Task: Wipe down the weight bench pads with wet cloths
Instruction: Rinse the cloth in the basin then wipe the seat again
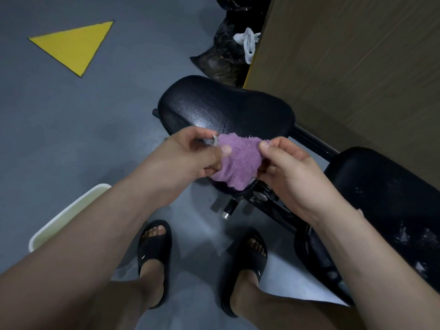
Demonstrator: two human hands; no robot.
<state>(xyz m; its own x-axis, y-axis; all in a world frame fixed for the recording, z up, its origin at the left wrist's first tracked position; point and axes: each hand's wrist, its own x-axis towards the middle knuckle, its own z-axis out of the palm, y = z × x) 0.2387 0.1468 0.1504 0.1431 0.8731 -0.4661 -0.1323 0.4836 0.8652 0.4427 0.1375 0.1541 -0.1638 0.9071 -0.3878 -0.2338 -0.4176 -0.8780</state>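
On my feed, both hands hold a purple cloth (pixel 238 163) spread between them, above the near, narrow end of the bench's seat pad (pixel 226 108). The left hand (pixel 190 160) pinches the cloth's left side, with the thumb on top and the fingers (pixel 209 171) curled under it. A small pale tag or corner sticks out beside the index finger. The right hand (pixel 292 172) pinches the right side the same way, thumb pressed into the fluffy fabric. The cloth sags in a loose fold, and I cannot tell whether its lower edge touches the pad.

The bench's back pad (pixel 390 198) lies off to the right, its black surface marked with pale smears and specks. A black frame bar (pixel 312 144) runs between the two pads, and a metal-tipped knob (pixel 228 209) sticks out just under the seat.

On the grey floor (pixel 47 139), a white bin (pixel 71 210) sits beside the left forearm, and a yellow triangle (pixel 73 44) is marked further off. Black bags (pixel 223 58) and a white plastic bag (pixel 248 42) sit beyond the seat pad's far edge, against a brown board (pixel 345 55). My view also takes in two feet in black slides (pixel 154 253).
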